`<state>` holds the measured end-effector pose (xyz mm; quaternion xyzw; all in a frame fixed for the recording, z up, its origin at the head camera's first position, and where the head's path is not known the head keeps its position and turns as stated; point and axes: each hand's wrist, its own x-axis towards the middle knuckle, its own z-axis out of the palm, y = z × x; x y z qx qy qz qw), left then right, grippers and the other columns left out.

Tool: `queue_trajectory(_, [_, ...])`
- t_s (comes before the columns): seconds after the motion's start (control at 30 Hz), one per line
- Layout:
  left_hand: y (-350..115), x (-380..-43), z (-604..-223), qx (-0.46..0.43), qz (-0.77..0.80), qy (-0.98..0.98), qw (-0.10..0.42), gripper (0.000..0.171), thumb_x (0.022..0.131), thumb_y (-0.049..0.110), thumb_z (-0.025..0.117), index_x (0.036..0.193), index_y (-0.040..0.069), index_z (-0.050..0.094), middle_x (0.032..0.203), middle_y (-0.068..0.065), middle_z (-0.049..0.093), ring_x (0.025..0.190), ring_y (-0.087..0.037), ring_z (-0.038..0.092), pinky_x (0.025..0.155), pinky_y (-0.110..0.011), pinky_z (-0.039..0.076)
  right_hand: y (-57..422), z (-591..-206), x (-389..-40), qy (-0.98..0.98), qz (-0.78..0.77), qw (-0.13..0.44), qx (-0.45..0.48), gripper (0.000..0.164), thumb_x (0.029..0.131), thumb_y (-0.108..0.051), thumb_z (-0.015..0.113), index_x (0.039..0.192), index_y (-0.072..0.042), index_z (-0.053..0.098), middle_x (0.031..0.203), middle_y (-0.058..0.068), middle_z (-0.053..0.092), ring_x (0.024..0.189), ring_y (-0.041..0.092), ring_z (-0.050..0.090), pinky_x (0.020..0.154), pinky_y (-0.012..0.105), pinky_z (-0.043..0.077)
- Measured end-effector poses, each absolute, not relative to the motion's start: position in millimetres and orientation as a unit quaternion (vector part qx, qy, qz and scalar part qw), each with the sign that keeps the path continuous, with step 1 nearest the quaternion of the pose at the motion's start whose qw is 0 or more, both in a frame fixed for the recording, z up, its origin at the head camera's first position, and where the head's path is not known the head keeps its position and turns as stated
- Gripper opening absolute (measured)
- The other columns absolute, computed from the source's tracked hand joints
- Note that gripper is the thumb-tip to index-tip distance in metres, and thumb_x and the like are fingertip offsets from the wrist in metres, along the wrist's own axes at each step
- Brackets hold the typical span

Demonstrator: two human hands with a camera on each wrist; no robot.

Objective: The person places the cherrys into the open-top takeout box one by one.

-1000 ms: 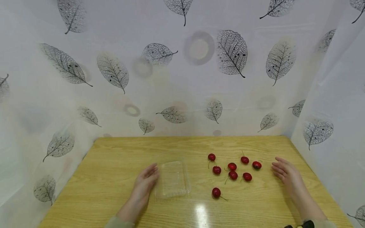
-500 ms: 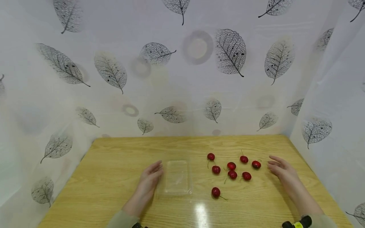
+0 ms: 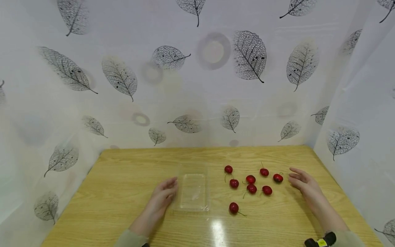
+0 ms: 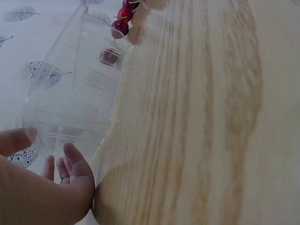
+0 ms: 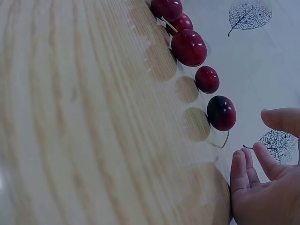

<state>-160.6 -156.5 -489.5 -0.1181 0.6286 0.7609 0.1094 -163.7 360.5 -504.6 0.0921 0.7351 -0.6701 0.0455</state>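
Note:
A clear plastic box (image 3: 193,192) stands on the wooden table, left of the cherries. My left hand (image 3: 161,197) rests on its outer edge just left of the box, fingertips right at the box's near side wall. In the left wrist view, the thumb and relaxed fingers of that hand (image 4: 56,180) reach to the end of the see-through wall (image 4: 70,98). On the right, several dark red cherries (image 3: 251,188) with stems lie loosely grouped. Beside the rightmost cherry (image 3: 278,178) is my right hand (image 3: 308,188), fingers relaxed and apart, holding nothing. One cherry (image 3: 234,208) lies nearer the front.
The light wooden table (image 3: 129,171) meets a pale leaf-patterned sheet (image 3: 200,85) at the back and both sides. A bright light reflection (image 3: 218,233) shows on the tabletop near the front. A dark strap with a yellow patch (image 3: 321,242) is on the right wrist.
The box has slid a little to the right, with my left hand following at its side. My right hand has drifted slightly left toward the cherries, which stay in place.

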Motion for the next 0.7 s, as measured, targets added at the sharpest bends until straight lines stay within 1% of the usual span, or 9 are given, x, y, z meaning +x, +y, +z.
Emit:
queue_trajectory(0.13, [-159.5,-159.1,-489.6,-0.112,0.763,0.623,0.130,0.055,0.097,-0.008,0.058,0.151,-0.011,0.046,0.121,0.000,0.063,0.105,-0.008,0.059,0.084,-0.020,0.051,359.6,-502.9,-163.4,0.760,-0.642,0.051,0.087,0.040,0.108,-0.024,0.064,0.146,-0.029,0.052,0.107,-0.032,0.061,0.100,-0.014,0.058,0.085,0.011,0.052])
queue_trajectory(0.27, [-158.7,-158.7,-490.7,-0.110,0.768,0.617,0.132,0.055,0.097,-0.009,0.058,0.151,-0.010,0.047,0.118,0.001,0.064,0.102,-0.007,0.061,0.083,-0.019,0.053,358.1,-501.3,-164.5,0.786,-0.611,0.053,0.079,0.053,0.108,-0.023,0.063,0.156,-0.010,0.045,0.106,-0.034,0.060,0.098,-0.017,0.057,0.084,0.011,0.053])
queue_trajectory(0.3, [-157.9,-158.9,-491.0,-0.110,0.769,0.616,0.128,0.054,0.097,-0.009,0.059,0.150,-0.010,0.048,0.118,0.001,0.064,0.101,-0.007,0.061,0.082,-0.019,0.053,357.0,-500.8,-165.1,0.796,-0.598,0.050,0.078,0.057,0.108,-0.024,0.064,0.157,-0.004,0.042,0.106,-0.034,0.060,0.097,-0.018,0.056,0.083,0.011,0.052])
queue_trajectory(0.4, [-155.0,-160.1,-492.5,-0.110,0.772,0.613,0.123,0.053,0.097,-0.009,0.059,0.149,-0.009,0.050,0.118,0.000,0.064,0.099,-0.007,0.062,0.080,-0.021,0.053,353.5,-498.7,-166.7,0.828,-0.553,0.047,0.078,0.067,0.108,-0.027,0.064,0.160,0.005,0.036,0.112,-0.028,0.060,0.096,-0.021,0.053,0.082,0.010,0.051])
queue_trajectory(0.5, [-153.4,-161.8,-494.8,-0.105,0.773,0.613,0.126,0.054,0.098,-0.009,0.058,0.151,-0.010,0.048,0.119,-0.001,0.063,0.099,-0.008,0.062,0.080,-0.021,0.053,349.9,-496.6,-168.3,0.847,-0.522,0.052,0.085,0.070,0.108,-0.029,0.064,0.161,0.005,0.034,0.128,-0.002,0.065,0.094,-0.023,0.051,0.082,0.009,0.049])
queue_trajectory(0.57, [-153.3,-162.6,-496.0,-0.097,0.772,0.614,0.132,0.055,0.099,-0.008,0.058,0.152,-0.010,0.045,0.120,0.000,0.062,0.100,-0.007,0.062,0.081,-0.021,0.052,348.1,-495.4,-169.4,0.856,-0.507,0.057,0.088,0.071,0.108,-0.031,0.064,0.161,0.004,0.033,0.140,0.019,0.060,0.093,-0.023,0.049,0.081,0.008,0.047])
queue_trajectory(0.6, [-153.6,-163.0,-496.5,-0.093,0.772,0.614,0.137,0.056,0.098,-0.008,0.058,0.153,-0.010,0.044,0.120,0.000,0.062,0.100,-0.007,0.062,0.081,-0.021,0.052,347.3,-495.1,-170.1,0.860,-0.499,0.060,0.089,0.071,0.108,-0.032,0.064,0.161,0.004,0.034,0.145,0.026,0.056,0.092,-0.024,0.048,0.081,0.008,0.046])
queue_trajectory(0.63, [-154.2,-163.4,-497.0,-0.089,0.772,0.614,0.140,0.057,0.098,-0.008,0.058,0.153,-0.011,0.044,0.120,0.000,0.062,0.100,-0.007,0.062,0.081,-0.021,0.053,346.4,-494.7,-170.7,0.864,-0.493,0.062,0.087,0.071,0.107,-0.032,0.065,0.161,0.004,0.034,0.149,0.031,0.052,0.092,-0.024,0.047,0.081,0.008,0.045])
queue_trajectory(0.7, [-155.7,-164.1,-497.4,-0.079,0.771,0.613,0.151,0.058,0.099,-0.007,0.059,0.155,-0.010,0.042,0.121,0.001,0.061,0.101,-0.006,0.062,0.082,-0.021,0.053,345.0,-494.0,-172.0,0.872,-0.479,0.064,0.080,0.070,0.107,-0.031,0.066,0.160,0.004,0.036,0.152,0.034,0.049,0.091,-0.025,0.046,0.081,0.008,0.044])
